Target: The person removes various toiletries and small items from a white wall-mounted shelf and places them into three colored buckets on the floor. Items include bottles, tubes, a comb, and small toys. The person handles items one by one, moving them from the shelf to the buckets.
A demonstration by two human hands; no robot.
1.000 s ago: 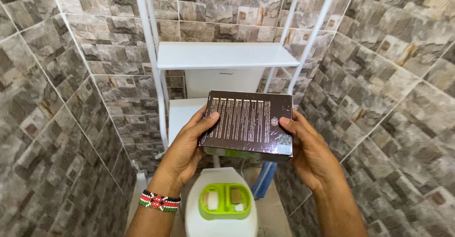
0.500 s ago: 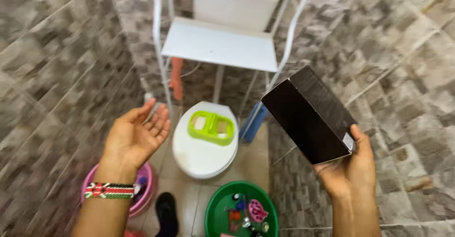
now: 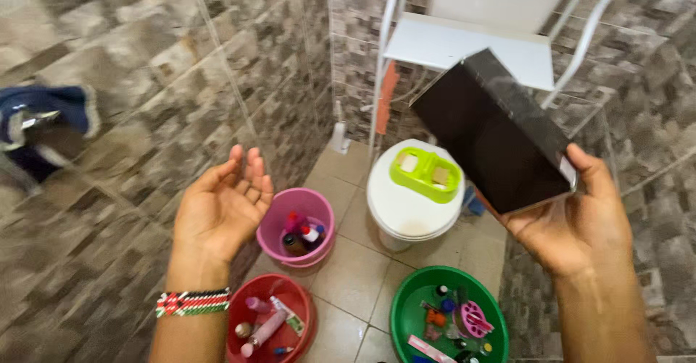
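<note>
Dark box carried one-handed above three floor basins.

The right hand (image 3: 576, 221) cradles the dark box (image 3: 493, 131) from beneath, thumb pinching its near corner; the left hand (image 3: 225, 207) hangs spread and empty, palm up, over the pink basin (image 3: 272, 236). A steadier carry would bring the left hand under the box's far end, clear of the green basin (image 3: 406, 312) below the right hand and the red basin (image 3: 239, 312).

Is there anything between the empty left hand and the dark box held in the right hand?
Nothing visible. The left hand is open, palm up, and only open air lies between it and the dark box gripped in the right hand; the tubs sit on the floor below.
</note>
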